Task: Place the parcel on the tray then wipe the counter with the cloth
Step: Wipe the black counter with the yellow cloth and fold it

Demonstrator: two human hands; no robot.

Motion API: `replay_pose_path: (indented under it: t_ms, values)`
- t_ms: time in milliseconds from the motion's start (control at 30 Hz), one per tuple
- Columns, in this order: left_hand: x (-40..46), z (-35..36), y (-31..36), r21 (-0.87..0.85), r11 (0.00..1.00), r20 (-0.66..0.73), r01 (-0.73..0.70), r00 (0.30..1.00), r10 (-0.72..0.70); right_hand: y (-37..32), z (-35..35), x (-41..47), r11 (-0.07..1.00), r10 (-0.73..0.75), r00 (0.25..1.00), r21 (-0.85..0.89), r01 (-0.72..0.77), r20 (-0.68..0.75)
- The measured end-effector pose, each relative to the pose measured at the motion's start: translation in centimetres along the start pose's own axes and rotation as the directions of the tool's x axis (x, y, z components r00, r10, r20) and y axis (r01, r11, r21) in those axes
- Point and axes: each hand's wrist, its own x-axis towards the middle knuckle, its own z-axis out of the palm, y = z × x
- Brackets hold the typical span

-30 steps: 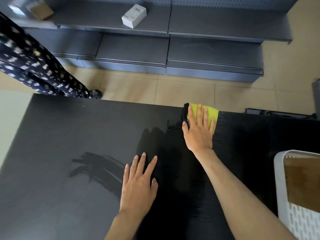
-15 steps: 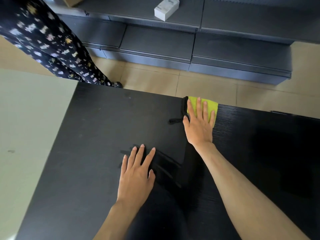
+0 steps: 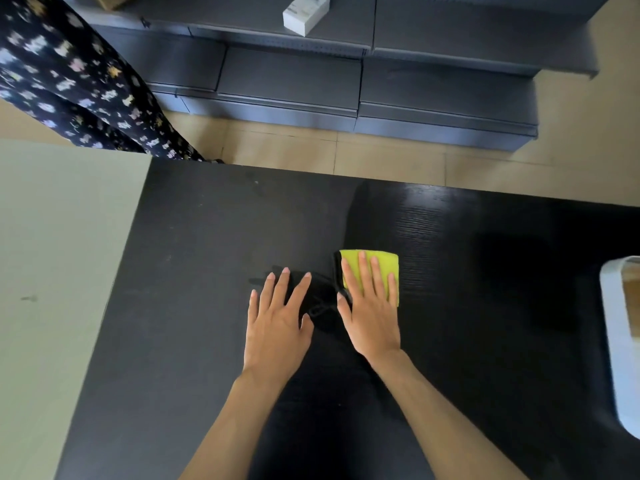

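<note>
From the head camera, both bare forearms reach forward over the black wood-grain counter [image 3: 450, 237]. The right hand [image 3: 372, 317] lies palm down with its fingers spread flat on the yellow-green folded cloth with a black edge [image 3: 384, 263], pressing it to the countertop rather than gripping it; the fingertips stop short of the cloth's far edge, and a strip of it shows past the little finger. The left hand [image 3: 277, 322] rests just beside it, palm down and released, fingers fanned on the bare surface, holding nothing. A thin black loop or cord from the cloth lies between the two hands.

The cloth sits near the middle of the counter, well back from the far edge, with open dark surface on every side. To the left the black top ends against a pale greenish surface [image 3: 62, 271]. Beyond the far edge lie a beige tiled floor [image 3: 381, 157] and low grey shelving [image 3: 294, 77] carrying a small white box [image 3: 304, 10]. Dark flower-printed fabric [image 3: 69, 84] of another person's clothing hangs at the upper left.

At the right border a white plastic tray [image 3: 614, 341] rests on the counter, only partly in frame; inside it the brown cardboard parcel [image 3: 632, 299] shows as a sliver.
</note>
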Motion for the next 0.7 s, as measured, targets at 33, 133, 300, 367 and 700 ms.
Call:
replay_pose_path:
  t_ms: [33, 133, 300, 367, 700]
  values:
    - [-0.2, 0.0, -0.3, 0.000, 1.000, -0.006, 0.006, 1.000, -0.006, -0.4, 0.3, -1.4, 1.000, 0.004, 1.000, 0.002, -0.004, -0.004]
    - [-1.0, 0.6, -1.5, 0.002, 0.999, 0.008, 0.033, 0.999, -0.033, -1.6, 1.2, -5.2, 1.000, 0.026, 1.000, -0.007, -0.026, -0.003]
    - [-2.5, 1.7, -3.5, 0.008, 0.997, 0.020, 0.074, 0.997, -0.074, -3.4, 3.0, -12.1, 0.999, 0.037, 0.999, -0.025, -0.037, -0.002]
    - [-2.8, 2.1, -4.5, 0.007, 0.996, 0.027, 0.092, 0.995, -0.092, -4.1, 3.8, -14.9, 0.998, 0.056, 0.998, -0.026, -0.056, 0.015]
    - [-2.7, 2.2, -7.1, -0.021, 0.993, -0.039, 0.119, 0.992, -0.120, -5.2, 4.1, -14.5, 0.992, 0.126, 0.992, 0.006, -0.126, 0.014]
